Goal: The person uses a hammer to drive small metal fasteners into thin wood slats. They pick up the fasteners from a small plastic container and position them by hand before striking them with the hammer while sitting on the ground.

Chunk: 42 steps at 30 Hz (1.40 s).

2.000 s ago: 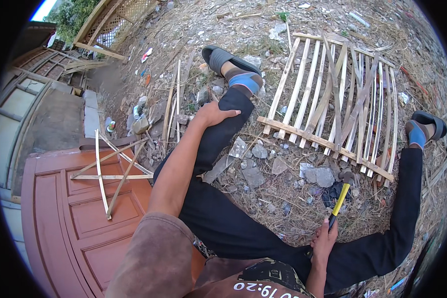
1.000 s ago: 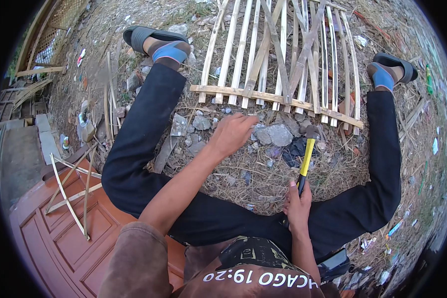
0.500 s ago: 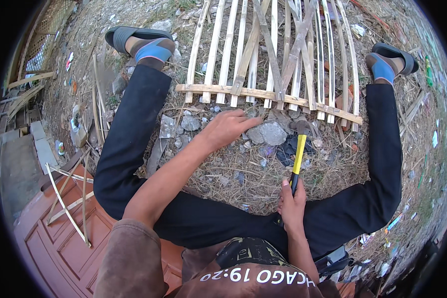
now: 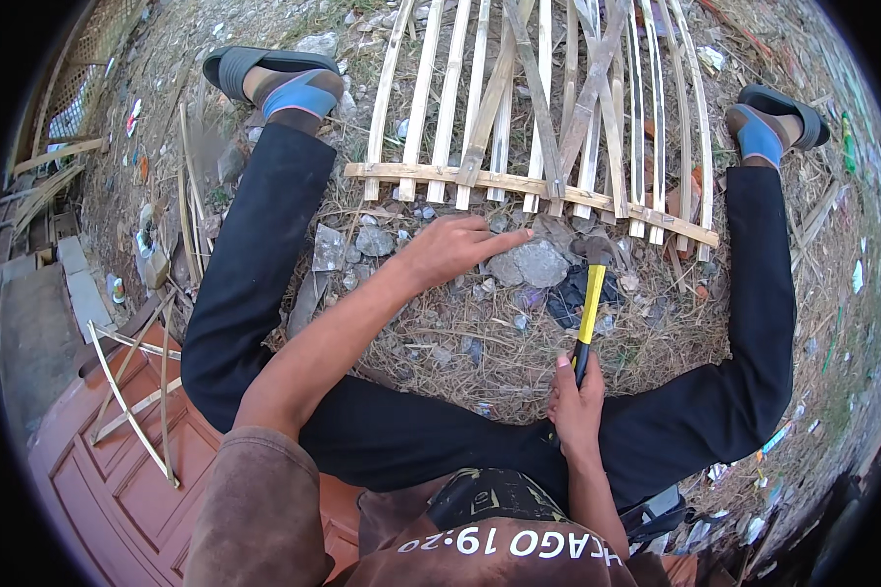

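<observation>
Head view: the right hand is wrapped around the black grip of a hammer, its yellow-and-black handle slanting up so that the metal head sits just below the near rail of a slatted wooden frame. That frame lies on the littered ground between the person's outstretched legs, with pale upright slats and several greyer strips laid slantwise across them. The left hand is palm down and part-way wide, one finger stretched to the right, the others loosely bent. Its fingertip is at the upper edge of a grey stone; from above I cannot tell whether it touches the stone or only hovers. Dark crumpled plastic lies beside the stone, next to the hammer's handle. Off to the left, thin wooden strips rest crossed on a reddish-brown panelled door.
</observation>
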Tool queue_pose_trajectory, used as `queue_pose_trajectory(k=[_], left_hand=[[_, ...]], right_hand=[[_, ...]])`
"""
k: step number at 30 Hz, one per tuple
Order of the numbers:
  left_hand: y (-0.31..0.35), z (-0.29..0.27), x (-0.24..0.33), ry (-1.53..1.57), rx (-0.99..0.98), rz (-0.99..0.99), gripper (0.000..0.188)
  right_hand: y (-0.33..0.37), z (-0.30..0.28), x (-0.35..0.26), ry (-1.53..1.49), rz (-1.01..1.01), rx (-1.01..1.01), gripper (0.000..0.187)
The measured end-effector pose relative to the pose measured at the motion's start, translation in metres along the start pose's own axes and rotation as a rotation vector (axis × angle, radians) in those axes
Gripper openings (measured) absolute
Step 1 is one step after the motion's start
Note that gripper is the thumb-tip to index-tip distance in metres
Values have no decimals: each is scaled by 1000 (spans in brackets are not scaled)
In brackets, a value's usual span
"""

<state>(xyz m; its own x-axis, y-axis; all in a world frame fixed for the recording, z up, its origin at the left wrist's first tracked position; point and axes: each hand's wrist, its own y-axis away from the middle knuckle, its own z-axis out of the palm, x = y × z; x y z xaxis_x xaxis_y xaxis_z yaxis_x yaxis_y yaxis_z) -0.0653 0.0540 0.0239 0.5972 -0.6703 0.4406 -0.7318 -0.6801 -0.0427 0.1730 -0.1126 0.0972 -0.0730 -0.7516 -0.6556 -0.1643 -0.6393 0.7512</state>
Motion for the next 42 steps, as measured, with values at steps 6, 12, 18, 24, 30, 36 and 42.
queue_pose_trajectory(k=[6, 12, 18, 24, 30, 36, 42], left_hand=[[2, 8, -3, 37, 131, 56, 61], [12, 2, 5, 215, 255, -143, 51], [22, 5, 36, 353, 396, -188, 56], [2, 19, 57, 348, 382, -118, 53], [-3, 36, 52, 157, 427, 28, 44], [-1, 32, 53, -13, 427, 17, 44], [20, 37, 81, -136, 341, -225, 58]], right_hand=[[2, -1, -3, -18, 13, -1, 19], [1, -2, 0, -19, 5, -1, 19], [1, -3, 1, -1, -23, 5, 19], [5, -5, 5, 86, -33, 25, 20], [0, -3, 7, 39, -140, 65, 19], [0, -4, 7, 70, -105, 54, 18], [1, -3, 7, 42, -87, 50, 19]])
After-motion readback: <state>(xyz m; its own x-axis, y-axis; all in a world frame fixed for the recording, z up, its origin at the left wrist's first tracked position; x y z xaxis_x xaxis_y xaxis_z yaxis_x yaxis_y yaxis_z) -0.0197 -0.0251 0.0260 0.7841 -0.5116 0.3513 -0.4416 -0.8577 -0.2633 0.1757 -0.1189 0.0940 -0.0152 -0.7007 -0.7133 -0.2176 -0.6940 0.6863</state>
